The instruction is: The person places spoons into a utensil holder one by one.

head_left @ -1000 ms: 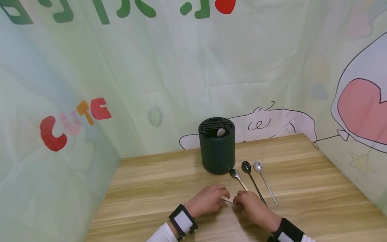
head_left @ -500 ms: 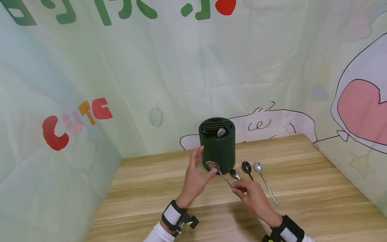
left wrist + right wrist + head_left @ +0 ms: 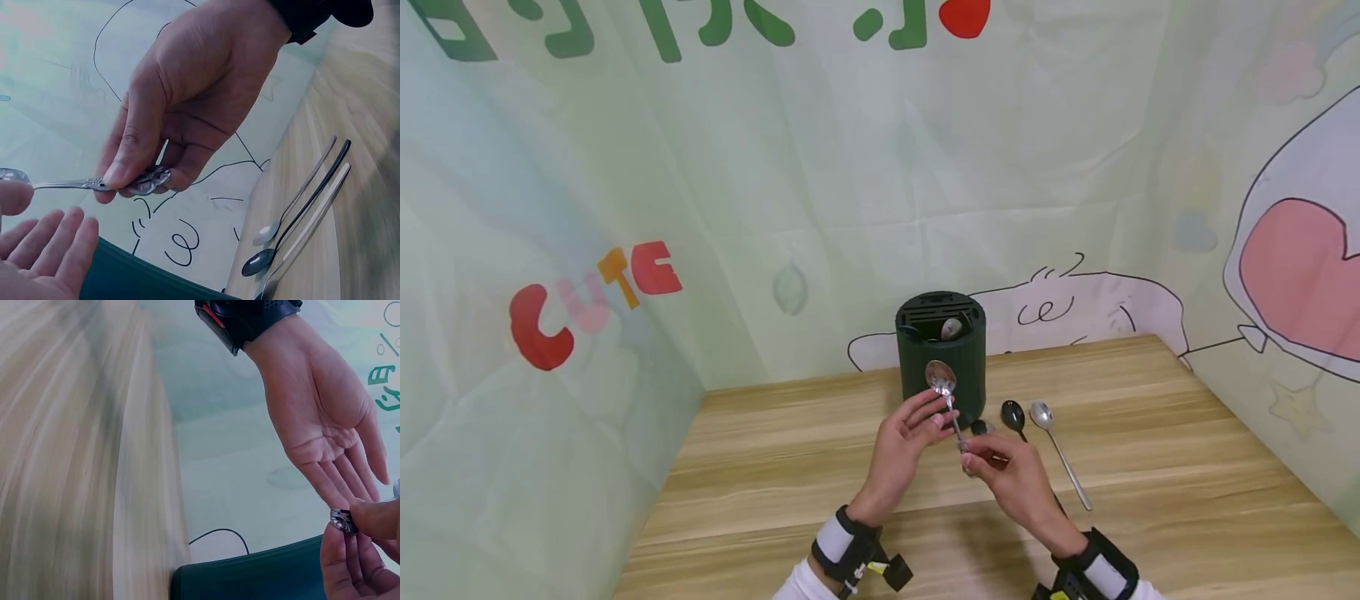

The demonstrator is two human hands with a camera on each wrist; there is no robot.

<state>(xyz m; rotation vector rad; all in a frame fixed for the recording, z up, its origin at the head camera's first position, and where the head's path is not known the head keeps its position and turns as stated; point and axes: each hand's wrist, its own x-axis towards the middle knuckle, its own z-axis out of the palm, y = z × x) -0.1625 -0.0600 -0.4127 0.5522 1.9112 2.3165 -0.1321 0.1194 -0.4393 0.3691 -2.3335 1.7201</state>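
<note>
One spoon (image 3: 941, 377) has shifted, pinched by the right hand (image 3: 1019, 485); left hand (image 3: 897, 448) outstretched; three more spoons (image 3: 1012, 414) lie nearby.

- The head camera looks forward and down from above, at moderate distance; the surface (image 3: 760, 467) fills the lower middle, with the left hand (image 3: 891, 454) and the right hand (image 3: 1022, 487) below the centre.
- The left wrist camera is close and turned sideways: the right hand is large at upper centre, the surface rises along the right.
- The right wrist camera, also near and sideways, has the surface along the left, the left hand at upper right.
- All three views share the spoon (image 3: 941, 377) and the dark green holder (image 3: 970, 367).
</note>
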